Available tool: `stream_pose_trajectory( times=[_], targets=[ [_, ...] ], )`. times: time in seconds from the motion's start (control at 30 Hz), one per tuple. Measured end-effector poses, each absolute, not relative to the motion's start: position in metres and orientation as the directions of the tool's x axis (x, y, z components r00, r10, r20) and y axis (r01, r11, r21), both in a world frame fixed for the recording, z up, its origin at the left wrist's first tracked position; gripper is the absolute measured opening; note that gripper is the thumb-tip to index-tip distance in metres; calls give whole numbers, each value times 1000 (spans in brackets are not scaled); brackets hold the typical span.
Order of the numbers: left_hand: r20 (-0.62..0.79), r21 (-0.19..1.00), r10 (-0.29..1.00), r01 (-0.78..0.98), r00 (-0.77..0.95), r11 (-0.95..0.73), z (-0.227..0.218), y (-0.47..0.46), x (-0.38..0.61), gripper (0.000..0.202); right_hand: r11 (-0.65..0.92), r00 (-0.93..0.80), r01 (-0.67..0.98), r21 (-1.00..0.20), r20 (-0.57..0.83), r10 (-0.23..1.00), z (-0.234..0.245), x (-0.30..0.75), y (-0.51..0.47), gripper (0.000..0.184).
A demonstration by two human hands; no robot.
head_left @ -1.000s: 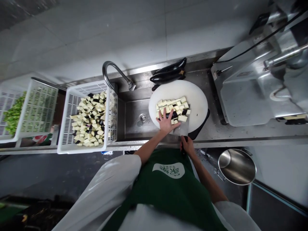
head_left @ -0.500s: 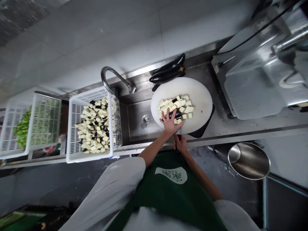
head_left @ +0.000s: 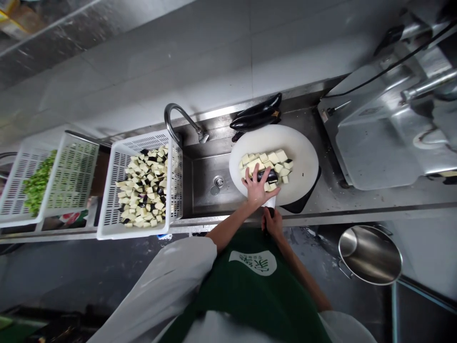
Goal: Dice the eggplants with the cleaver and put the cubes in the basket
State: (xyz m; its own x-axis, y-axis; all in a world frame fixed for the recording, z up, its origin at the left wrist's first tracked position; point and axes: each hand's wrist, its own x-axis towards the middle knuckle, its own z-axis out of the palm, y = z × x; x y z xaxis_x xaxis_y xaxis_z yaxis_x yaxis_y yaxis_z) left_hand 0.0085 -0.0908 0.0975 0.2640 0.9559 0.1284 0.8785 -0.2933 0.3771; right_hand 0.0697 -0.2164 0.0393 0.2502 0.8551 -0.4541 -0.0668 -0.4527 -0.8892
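Observation:
My left hand [head_left: 256, 191] presses on an eggplant piece [head_left: 270, 176] with dark skin, its fingers spread around and over it. Under and about the fingers lie pale cut eggplant cubes [head_left: 280, 156] on a round white cutting board [head_left: 303, 162]. Just below, near the counter's front edge, my right hand [head_left: 273, 223] is closed around the black handle of a knife [head_left: 270, 202]. The blade points away from me beside my left hand and is partly hidden by it.
Whole eggplants [head_left: 255, 118] lie behind the board. To the left are a sink [head_left: 203, 190], a curved faucet [head_left: 182, 114], a white basket [head_left: 103, 209] of eggplant chunks and baskets of chopped greens [head_left: 39, 183]. A metal machine [head_left: 378, 152] stands right; a steel pot [head_left: 371, 257] is below.
The camera view has shifted, so the counter appears slightly lower and farther right. Some cubes have moved on the board. Both hands keep their holds, with more of the blade showing.

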Motion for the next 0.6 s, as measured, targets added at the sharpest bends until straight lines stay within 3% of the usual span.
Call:
stream_pose_trajectory(
  times=[0.2, 0.37, 0.5, 0.6],
  targets=[
    [197, 384, 975, 907, 102, -173, 124, -82, -34, 89, -393, 142, -9, -919, -390, 910, 62, 50, -198, 44],
    [280, 391, 945, 919, -169, 48, 157, -75, -129, 94, -281, -137, 51, -958, -285, 949, 95, -14, -161, 41],
    [358, 387, 829, 876, -429, 287, 178, -69, -242, 94, -255, -425, 54, -965, -253, 869, 126, -111, -119, 40],
    [336, 423, 717, 778, -611, 465, 175, -61, -326, 83, -253, -539, 139, -958, -287, 792, 144, -185, -94, 38]
  ],
)
